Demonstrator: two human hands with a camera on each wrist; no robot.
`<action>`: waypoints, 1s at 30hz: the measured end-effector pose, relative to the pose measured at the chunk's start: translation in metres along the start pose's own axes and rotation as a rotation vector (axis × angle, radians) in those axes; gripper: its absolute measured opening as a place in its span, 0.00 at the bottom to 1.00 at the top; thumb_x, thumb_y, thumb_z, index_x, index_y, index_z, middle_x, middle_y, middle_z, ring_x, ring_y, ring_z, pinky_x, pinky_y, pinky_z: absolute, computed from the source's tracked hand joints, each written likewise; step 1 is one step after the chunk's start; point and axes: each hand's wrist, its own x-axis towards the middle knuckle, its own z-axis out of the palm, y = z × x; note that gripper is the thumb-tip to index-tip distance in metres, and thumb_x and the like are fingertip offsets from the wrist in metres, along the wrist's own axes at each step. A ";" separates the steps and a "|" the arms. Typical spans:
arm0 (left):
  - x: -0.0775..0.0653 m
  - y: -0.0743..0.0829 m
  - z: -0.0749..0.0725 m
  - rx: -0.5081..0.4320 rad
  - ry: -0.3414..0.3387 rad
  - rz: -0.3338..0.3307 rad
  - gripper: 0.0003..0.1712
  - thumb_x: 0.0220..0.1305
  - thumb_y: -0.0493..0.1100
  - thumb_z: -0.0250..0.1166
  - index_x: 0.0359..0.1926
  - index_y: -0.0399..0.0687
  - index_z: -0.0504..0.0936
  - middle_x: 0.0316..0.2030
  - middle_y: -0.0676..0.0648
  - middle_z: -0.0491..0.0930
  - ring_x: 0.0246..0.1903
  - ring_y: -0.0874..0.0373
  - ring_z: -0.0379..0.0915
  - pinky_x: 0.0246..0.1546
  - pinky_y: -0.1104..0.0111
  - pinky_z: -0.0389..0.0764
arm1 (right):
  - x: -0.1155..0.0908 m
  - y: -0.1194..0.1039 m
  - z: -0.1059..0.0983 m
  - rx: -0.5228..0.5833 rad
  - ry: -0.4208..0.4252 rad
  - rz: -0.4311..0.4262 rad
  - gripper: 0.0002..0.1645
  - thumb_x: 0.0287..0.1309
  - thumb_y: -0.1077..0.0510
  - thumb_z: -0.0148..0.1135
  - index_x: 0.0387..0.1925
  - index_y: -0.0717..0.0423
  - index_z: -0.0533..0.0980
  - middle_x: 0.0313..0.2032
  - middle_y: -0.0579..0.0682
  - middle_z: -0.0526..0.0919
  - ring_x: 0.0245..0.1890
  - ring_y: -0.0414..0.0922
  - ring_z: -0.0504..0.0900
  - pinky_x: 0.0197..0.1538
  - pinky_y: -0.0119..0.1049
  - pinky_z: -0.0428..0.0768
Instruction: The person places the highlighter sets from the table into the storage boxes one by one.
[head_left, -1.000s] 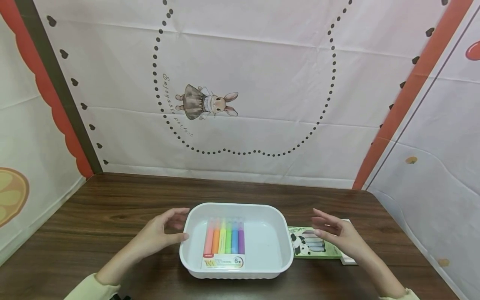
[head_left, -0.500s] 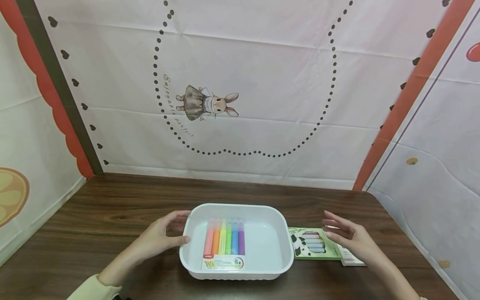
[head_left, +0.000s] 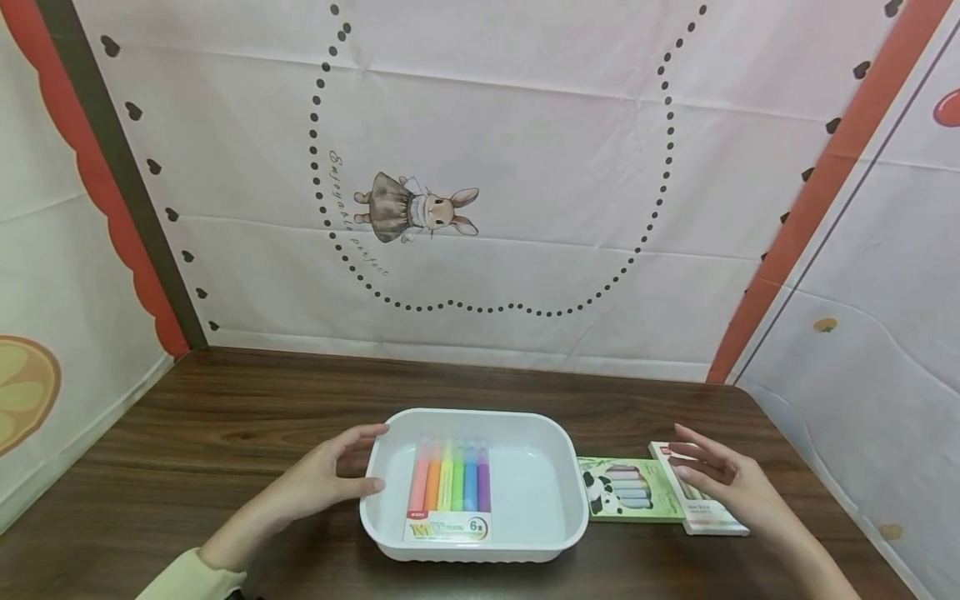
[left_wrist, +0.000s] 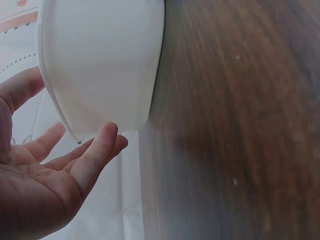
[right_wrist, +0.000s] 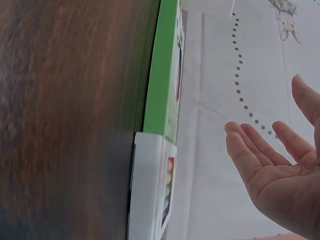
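Hovering spread over the white box (head_left: 697, 500) lower right, your right hand (head_left: 723, 483) holds nothing; next, pinch its edges.

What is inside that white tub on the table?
The white tub holds one flat pack of six coloured markers, lying left of centre. Whatever is under the pack is covered.

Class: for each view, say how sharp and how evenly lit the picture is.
Head view: sharp, evenly lit, soft shadow under the white tray. Left wrist view: wooden table blurred, left hand soft. Right wrist view: table smeared, green box and right hand fairly clear.
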 end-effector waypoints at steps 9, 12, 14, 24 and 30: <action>0.000 0.000 0.002 -0.051 -0.055 -0.022 0.41 0.52 0.44 0.68 0.64 0.39 0.60 0.60 0.29 0.60 0.53 0.34 0.66 0.43 0.59 0.78 | -0.005 0.007 -0.014 -0.087 0.041 0.064 0.33 0.60 0.58 0.57 0.65 0.56 0.59 0.46 0.29 0.76 0.45 0.25 0.73 0.40 0.21 0.73; 0.001 0.000 0.002 -0.078 -0.067 -0.029 0.42 0.52 0.44 0.68 0.64 0.39 0.59 0.61 0.28 0.58 0.52 0.33 0.66 0.42 0.59 0.79 | -0.006 0.008 -0.018 -0.098 0.046 0.081 0.34 0.60 0.58 0.57 0.66 0.56 0.59 0.47 0.29 0.76 0.45 0.25 0.74 0.39 0.22 0.74; 0.001 0.000 0.002 -0.098 -0.076 -0.034 0.42 0.52 0.43 0.68 0.65 0.39 0.59 0.61 0.27 0.57 0.52 0.32 0.66 0.40 0.61 0.80 | -0.007 0.009 -0.020 -0.106 0.049 0.090 0.34 0.60 0.57 0.57 0.66 0.57 0.58 0.48 0.33 0.77 0.44 0.25 0.74 0.39 0.22 0.74; 0.000 -0.001 0.006 -0.153 -0.106 -0.059 0.41 0.53 0.42 0.67 0.65 0.37 0.58 0.61 0.27 0.55 0.51 0.35 0.69 0.38 0.63 0.80 | -0.010 0.012 -0.028 -0.124 0.039 0.169 0.37 0.61 0.51 0.56 0.67 0.55 0.55 0.54 0.51 0.75 0.45 0.25 0.73 0.39 0.23 0.74; 0.000 -0.002 0.007 -0.183 -0.116 -0.061 0.42 0.54 0.42 0.67 0.65 0.36 0.57 0.61 0.26 0.54 0.50 0.35 0.69 0.38 0.63 0.80 | -0.013 0.019 -0.032 -0.092 0.045 0.150 0.35 0.62 0.55 0.55 0.67 0.56 0.55 0.49 0.31 0.75 0.43 0.24 0.74 0.38 0.24 0.75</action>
